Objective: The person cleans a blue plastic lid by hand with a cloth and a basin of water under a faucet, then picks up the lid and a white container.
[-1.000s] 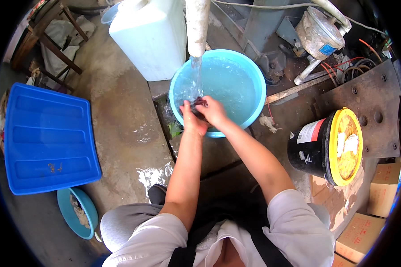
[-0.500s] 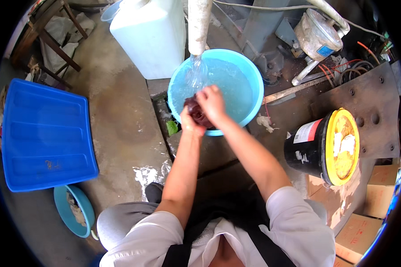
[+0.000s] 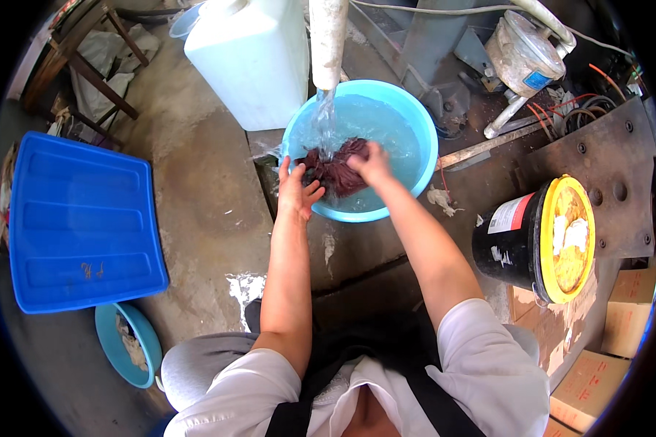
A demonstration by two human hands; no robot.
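Observation:
A wet dark maroon cloth point(image 3: 337, 177) is spread out over the near part of a light blue basin point(image 3: 431, 149) filled with water. From a whitish pipe point(image 3: 328, 51) above, water pours down onto the cloth. My right hand point(image 3: 374, 166), a little blurred, grips the cloth's right side with closed fingers. At the cloth's left edge, by the basin's near left rim, my left hand point(image 3: 296, 191) has its fingers spread apart and does not grip the cloth.
A white plastic jerrycan point(image 3: 259, 73) stands close to the basin's left. Further left are a blue plastic lid or tray point(image 3: 84, 226) and a small teal basin point(image 3: 151, 349). On the right sit a black bucket with a yellow rim point(image 3: 514, 233), a metal plate point(image 3: 598, 164) and cardboard boxes point(image 3: 590, 382).
The cloth has gone from a bunched wad between both hands to spread out under the stream. My left hand has let go and opened; my right hand has shifted right and slightly nearer.

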